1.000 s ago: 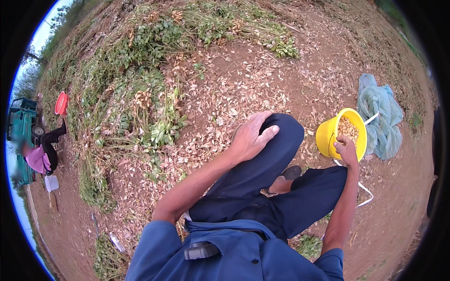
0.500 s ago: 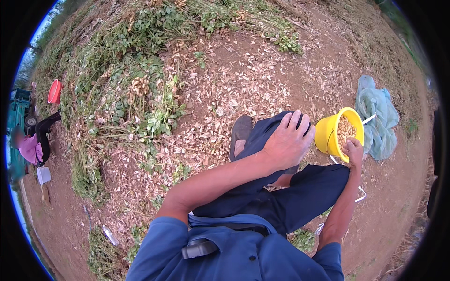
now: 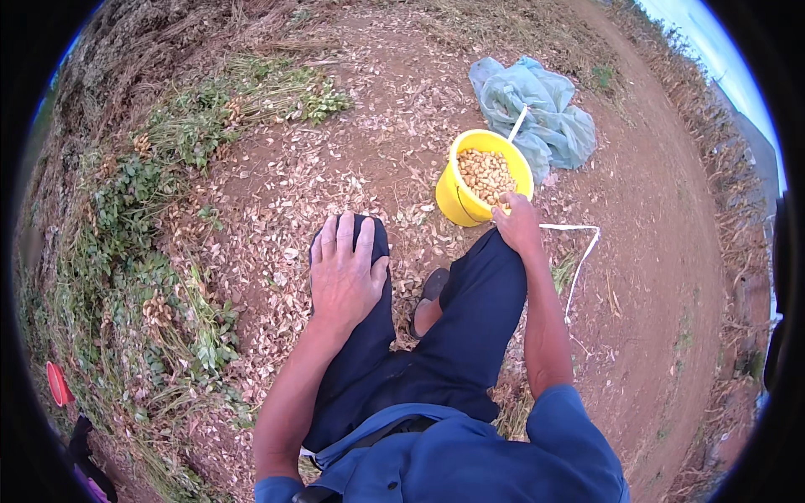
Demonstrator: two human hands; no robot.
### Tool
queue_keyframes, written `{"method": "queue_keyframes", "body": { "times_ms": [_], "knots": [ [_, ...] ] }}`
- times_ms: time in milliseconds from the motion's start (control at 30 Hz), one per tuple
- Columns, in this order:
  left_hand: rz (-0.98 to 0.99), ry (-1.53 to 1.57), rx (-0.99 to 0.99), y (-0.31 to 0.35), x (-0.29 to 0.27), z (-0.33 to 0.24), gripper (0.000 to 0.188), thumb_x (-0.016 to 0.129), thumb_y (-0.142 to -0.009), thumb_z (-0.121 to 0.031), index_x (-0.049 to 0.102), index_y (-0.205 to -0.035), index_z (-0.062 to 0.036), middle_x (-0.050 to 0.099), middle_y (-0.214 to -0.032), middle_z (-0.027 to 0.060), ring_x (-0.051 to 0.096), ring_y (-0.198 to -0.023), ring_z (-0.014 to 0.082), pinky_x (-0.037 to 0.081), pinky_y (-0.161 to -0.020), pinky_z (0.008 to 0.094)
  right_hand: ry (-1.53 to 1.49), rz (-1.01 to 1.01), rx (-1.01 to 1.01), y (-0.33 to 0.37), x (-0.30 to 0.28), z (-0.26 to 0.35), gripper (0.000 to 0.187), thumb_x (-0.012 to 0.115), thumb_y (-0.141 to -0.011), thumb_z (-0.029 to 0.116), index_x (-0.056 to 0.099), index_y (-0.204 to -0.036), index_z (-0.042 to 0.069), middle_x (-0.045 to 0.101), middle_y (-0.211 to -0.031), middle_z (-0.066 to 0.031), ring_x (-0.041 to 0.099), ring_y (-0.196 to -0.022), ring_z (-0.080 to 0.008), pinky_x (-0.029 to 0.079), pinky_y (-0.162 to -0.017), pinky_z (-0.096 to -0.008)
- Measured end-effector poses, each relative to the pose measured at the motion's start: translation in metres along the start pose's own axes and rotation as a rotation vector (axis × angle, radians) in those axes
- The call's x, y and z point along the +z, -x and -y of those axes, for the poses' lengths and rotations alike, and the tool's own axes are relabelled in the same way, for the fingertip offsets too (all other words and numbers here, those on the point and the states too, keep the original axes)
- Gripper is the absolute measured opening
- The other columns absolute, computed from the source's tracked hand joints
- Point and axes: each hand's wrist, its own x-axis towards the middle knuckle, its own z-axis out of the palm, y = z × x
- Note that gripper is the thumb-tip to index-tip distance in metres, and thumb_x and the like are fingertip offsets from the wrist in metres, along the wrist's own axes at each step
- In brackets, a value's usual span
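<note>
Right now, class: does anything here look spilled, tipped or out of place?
The yellow bucket leans to one side, though its pale pods sit inside, none plainly spilled. The right hand grips its rim; the left hand rests on the knee. Nothing else stands out.

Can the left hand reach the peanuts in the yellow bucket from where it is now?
Probably not directly: the left hand rests on the left knee, while the yellow bucket of peanuts sits beyond the right hand.

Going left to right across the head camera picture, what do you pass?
Red container → uprooted green plants → left hand on the knee → yellow bucket of peanuts → right hand → pale blue sack.
</note>
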Motion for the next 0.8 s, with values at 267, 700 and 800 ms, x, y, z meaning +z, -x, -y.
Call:
{"method": "queue_keyframes", "body": {
  "times_ms": [267,700,800],
  "knots": [
    [0.011,-0.073,0.047,-0.001,0.007,-0.004,0.065,0.073,-0.087,-0.027,0.051,-0.145,-0.0065,0.046,-0.150,0.0196,0.040,-0.140,0.0438,0.034,-0.114,0.0542,-0.026,-0.118,0.079,0.070,-0.021,0.004,0.036,0.072,-0.089,0.031,0.069,-0.113,0.004,0.069,-0.114,-0.0186,0.061,-0.111,-0.0391,0.047,-0.098,-0.0484],
    [0.023,-0.127,0.075,-0.005,-0.008,-0.011,0.063,0.074,-0.087,-0.025,0.052,-0.141,-0.0018,0.048,-0.145,0.0226,0.042,-0.138,0.0431,0.035,-0.113,0.0534,-0.664,-0.283,0.143,0.088,-0.003,-0.027,0.036,0.069,-0.098,0.029,0.069,-0.119,-0.001,0.070,-0.116,-0.0119,0.064,-0.112,-0.0234,0.047,-0.102,-0.0366],
    [0.009,-0.153,0.086,-0.008,-0.016,-0.007,0.060,0.074,-0.086,-0.024,0.053,-0.136,0.0014,0.052,-0.140,0.0238,0.047,-0.133,0.0431,0.037,-0.112,0.0531,-1.310,-0.332,0.476,0.091,0.014,-0.039,0.030,0.065,-0.102,0.029,0.072,-0.109,0.002,0.072,-0.113,-0.0111,0.067,-0.100,-0.0165,0.052,-0.091,-0.0317]
  ]
}}
